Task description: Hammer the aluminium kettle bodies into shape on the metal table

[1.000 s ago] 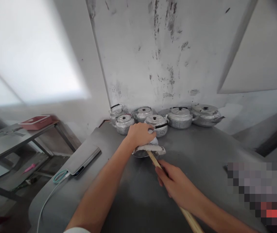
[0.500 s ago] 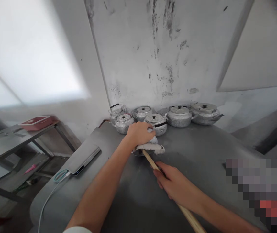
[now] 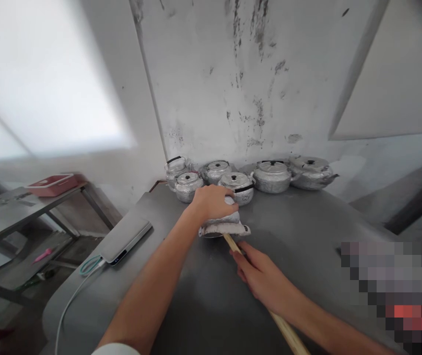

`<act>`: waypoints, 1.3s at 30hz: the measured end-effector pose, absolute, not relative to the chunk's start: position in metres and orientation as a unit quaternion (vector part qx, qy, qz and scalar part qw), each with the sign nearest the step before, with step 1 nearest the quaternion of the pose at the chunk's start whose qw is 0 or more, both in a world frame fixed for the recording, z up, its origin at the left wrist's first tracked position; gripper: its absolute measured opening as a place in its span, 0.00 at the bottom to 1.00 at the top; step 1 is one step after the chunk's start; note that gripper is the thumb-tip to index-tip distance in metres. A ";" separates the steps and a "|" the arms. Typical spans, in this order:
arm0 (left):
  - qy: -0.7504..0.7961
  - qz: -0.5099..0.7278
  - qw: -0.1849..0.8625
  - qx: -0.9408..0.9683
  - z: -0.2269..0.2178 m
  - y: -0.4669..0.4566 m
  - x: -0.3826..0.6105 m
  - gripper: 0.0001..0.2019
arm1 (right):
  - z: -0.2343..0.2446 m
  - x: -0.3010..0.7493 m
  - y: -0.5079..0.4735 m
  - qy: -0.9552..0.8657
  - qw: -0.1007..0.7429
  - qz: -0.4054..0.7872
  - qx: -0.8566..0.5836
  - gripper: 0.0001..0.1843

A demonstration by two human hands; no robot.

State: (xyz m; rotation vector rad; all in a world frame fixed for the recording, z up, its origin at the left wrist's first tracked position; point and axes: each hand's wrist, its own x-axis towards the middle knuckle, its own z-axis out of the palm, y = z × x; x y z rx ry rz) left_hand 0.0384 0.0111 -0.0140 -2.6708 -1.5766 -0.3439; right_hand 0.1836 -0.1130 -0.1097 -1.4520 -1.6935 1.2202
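My left hand (image 3: 215,203) is wrapped over a small aluminium kettle body (image 3: 229,217), tipped so that its open rim faces me. Small lugs stick out on both sides of that rim. My right hand (image 3: 257,271) grips a long wooden stick (image 3: 285,328), which slants up from the lower right. The stick's upper end meets the kettle at its opening; its tip is hidden there. Just beyond my left hand stand several lidded aluminium kettles, the closest being one with a black handle (image 3: 237,189).
A grey table (image 3: 307,231) lies under my hands. On its left sits a silver power bank (image 3: 127,241) with a white cable (image 3: 71,301). A red basket (image 3: 53,185) rests on a side table farther left. The stained wall (image 3: 196,98) rises behind the kettles.
The kettle body has tilted in my left hand, showing more of its outer side. The stick's visible upper end has shifted slightly right and down. The background kettles stay in place.
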 end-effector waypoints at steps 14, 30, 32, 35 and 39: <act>-0.514 -0.118 0.021 -0.849 -0.017 0.012 0.040 0.21 | -0.105 0.183 -0.108 -0.592 0.316 0.502 -0.546 0.17; -0.510 -0.116 0.023 -0.852 -0.018 0.015 0.038 0.22 | -0.104 0.183 -0.106 -0.558 0.318 0.537 -0.547 0.20; -0.509 -0.120 0.026 -0.852 -0.018 0.015 0.038 0.21 | -0.105 0.183 -0.106 -0.555 0.309 0.538 -0.554 0.20; -0.513 -0.124 0.029 -0.849 -0.017 0.014 0.039 0.21 | -0.105 0.184 -0.106 -0.550 0.298 0.550 -0.554 0.20; -0.514 -0.127 0.029 -0.848 -0.018 0.014 0.040 0.21 | -0.105 0.184 -0.107 -0.548 0.310 0.553 -0.546 0.20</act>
